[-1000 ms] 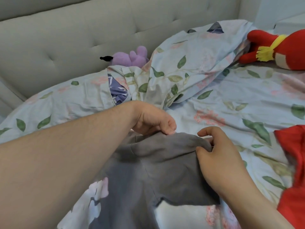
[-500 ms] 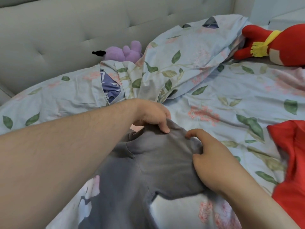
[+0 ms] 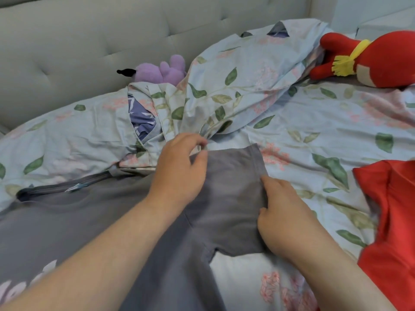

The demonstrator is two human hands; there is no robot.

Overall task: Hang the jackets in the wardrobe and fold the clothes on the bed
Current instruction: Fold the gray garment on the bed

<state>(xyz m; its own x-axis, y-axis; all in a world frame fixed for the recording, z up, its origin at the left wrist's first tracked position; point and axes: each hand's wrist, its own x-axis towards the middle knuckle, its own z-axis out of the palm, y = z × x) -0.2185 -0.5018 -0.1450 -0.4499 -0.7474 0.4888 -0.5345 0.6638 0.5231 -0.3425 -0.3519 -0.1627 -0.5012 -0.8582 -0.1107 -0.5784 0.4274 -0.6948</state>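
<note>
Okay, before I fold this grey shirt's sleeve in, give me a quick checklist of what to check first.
1. Sleeve of the grey shirt lies flat: ok.
2. Right hand has a grip on the sleeve's hem: ok.
3. Left hand has a grip on the sleeve's top edge: cannot tell.
4. Red garment lies apart from the sleeve: ok.
5. Shirt's body is smooth: cannot tell, much of it is covered.

No readable words, brands or numbers are showing anywhere; the gray T-shirt (image 3: pixel 74 223) is carrying a pale print (image 3: pixel 13 287) at its lower left edge, cropped and illegible.
</note>
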